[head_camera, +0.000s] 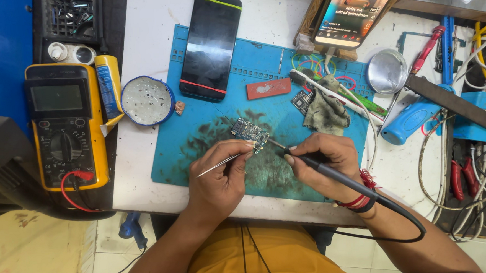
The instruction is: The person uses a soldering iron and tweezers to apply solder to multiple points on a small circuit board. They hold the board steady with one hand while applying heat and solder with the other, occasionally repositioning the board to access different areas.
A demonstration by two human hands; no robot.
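A small blue circuit board [249,133] lies on the stained blue work mat [209,132]. My left hand [220,173] grips thin metal tweezers [217,165], its fingertips touching the board's near edge. My right hand [325,162] holds a black soldering iron [334,176] like a pen, with the tip at the board's right corner. The iron's black cable runs past my wrist, which wears red thread.
A dark phone [210,44] lies at the mat's far edge, near a round flux tin [147,100] and a yellow multimeter [65,126]. A dirty cloth [325,113], a second small board [302,101], a red block [268,88], a propped lit phone [355,9] and tools fill the right.
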